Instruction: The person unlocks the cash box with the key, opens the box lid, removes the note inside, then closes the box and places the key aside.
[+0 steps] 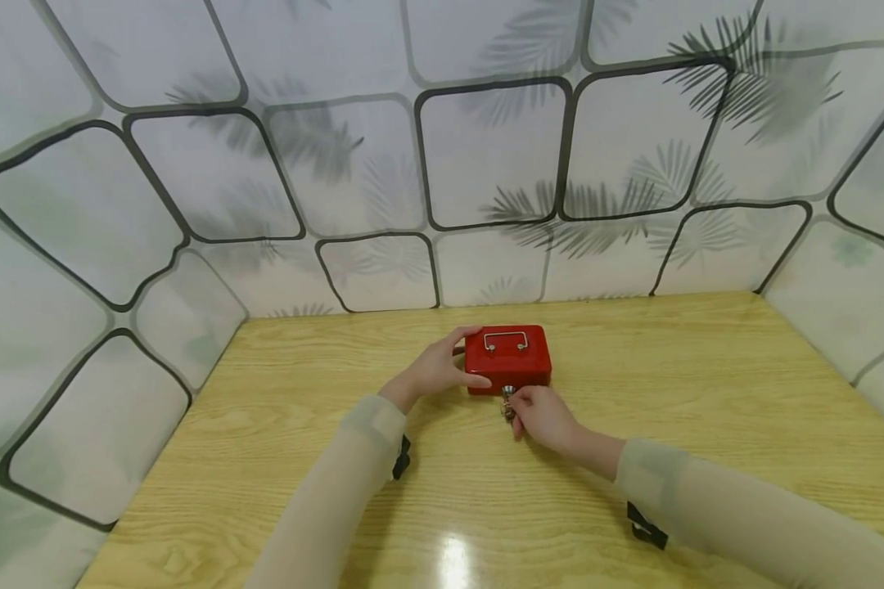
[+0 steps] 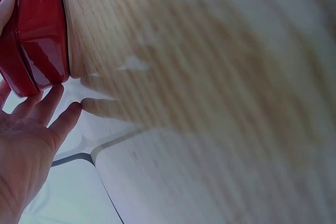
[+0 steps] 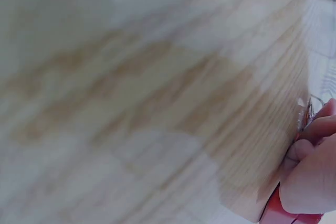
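A small red metal cash box (image 1: 508,360) with a silver handle (image 1: 506,340) folded on its lid sits on the table. My left hand (image 1: 438,366) holds it by its left end, thumb across the front and forefinger at the back corner. In the left wrist view, fingertips of the left hand (image 2: 31,140) touch the box's glossy end (image 2: 44,51). My right hand (image 1: 545,417) pinches a key at the round silver lock (image 1: 509,391) on the box's front; the fingers mostly hide it. A bunch of keys (image 1: 507,411) hangs below the lock, beside the fingertips.
The wood-grain table (image 1: 302,425) reaches back to a patterned cloth wall (image 1: 486,164), with more cloth at both sides. Dark devices are strapped beneath the left sleeve (image 1: 339,483) and the right sleeve (image 1: 722,499).
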Demonstrator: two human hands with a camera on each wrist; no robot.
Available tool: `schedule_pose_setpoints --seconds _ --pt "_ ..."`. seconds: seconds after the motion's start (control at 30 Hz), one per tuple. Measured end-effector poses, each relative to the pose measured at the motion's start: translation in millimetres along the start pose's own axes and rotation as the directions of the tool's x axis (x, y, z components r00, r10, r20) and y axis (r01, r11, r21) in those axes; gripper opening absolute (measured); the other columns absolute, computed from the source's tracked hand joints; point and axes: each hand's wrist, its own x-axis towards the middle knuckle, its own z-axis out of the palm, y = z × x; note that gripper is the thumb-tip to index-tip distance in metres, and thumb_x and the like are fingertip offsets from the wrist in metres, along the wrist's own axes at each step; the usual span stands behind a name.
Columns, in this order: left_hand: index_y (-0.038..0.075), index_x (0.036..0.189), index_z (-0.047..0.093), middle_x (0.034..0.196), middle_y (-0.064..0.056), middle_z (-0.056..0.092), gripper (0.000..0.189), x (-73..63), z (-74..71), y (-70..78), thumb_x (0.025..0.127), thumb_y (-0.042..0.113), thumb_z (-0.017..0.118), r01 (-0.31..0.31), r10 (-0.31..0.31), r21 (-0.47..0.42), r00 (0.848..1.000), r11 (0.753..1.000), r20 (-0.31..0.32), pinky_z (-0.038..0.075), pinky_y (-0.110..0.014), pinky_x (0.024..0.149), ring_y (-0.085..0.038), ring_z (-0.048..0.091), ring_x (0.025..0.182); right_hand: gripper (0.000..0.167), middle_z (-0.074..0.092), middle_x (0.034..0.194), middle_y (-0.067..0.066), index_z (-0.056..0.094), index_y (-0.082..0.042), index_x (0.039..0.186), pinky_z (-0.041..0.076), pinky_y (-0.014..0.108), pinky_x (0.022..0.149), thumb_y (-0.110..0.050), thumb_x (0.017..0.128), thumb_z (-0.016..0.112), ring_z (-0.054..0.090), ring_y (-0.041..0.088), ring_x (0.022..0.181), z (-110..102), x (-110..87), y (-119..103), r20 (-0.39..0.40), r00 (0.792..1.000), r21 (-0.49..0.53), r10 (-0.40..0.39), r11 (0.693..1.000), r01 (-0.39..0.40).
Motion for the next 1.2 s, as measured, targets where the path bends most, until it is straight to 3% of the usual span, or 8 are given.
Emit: schedule_pose_setpoints --seconds 0.27,0.43,0.87,1.2 --pt "0.022 0.151 0.032 0.149 -0.008 0.041 0.089 -0.3 0.8 -1.0 0.079 0.031 0.083 -0.007 0.007 0.017 1.000 1.000 -0.005 0.034 -0.044 0.108 -0.027 0.042 0.134 0.024 0.056 0.057 0.004 0.056 0.008 0.099 0.031 0.021 0.043 -0.007 0.104 0.038 0.036 0.009 0.042 1.7 0.9 0.9 0.067 0.993 0.170 0.095 0.980 -0.105" --pt "0.022 0.150 0.033 0.148 -0.008 0.042 0.088 -0.5 1.5 -0.8 0.079 0.031 0.083 -0.007 0.007 0.014 1.000 1.000 -0.008 0.033 -0.044 0.108 -0.026 0.042 0.134 0.024 0.056 0.058 0.005 0.054 0.009 0.101 0.033 0.020 0.043 -0.007 0.105 0.036 0.036 0.009 0.041 -0.5 -0.6 0.7 0.107 0.988 0.241 0.112 0.961 -0.135" --pt "0.025 0.149 0.035 0.146 -0.006 0.046 0.088 0.4 1.7 0.6 0.077 0.035 0.084 0.009 -0.008 0.036 1.000 0.999 -0.028 0.033 -0.046 0.108 -0.027 0.044 0.132 0.026 0.055 0.060 0.003 0.055 0.004 0.097 0.029 0.017 0.039 -0.010 0.106 0.035 0.038 0.007 0.040 -8.0 2.7 4.0 0.178 0.975 0.282 0.134 0.942 -0.181" --pt "0.026 0.149 0.035 0.145 -0.006 0.046 0.087 0.3 2.1 -0.9 0.077 0.036 0.084 0.001 0.000 0.035 1.000 0.999 -0.026 0.032 -0.047 0.108 -0.027 0.044 0.132 0.026 0.057 0.060 0.005 0.054 0.006 0.109 0.035 0.021 0.040 -0.018 0.104 0.047 0.045 0.010 0.042 -11.1 -5.1 6.8 0.152 0.986 0.231 0.064 0.968 -0.099"
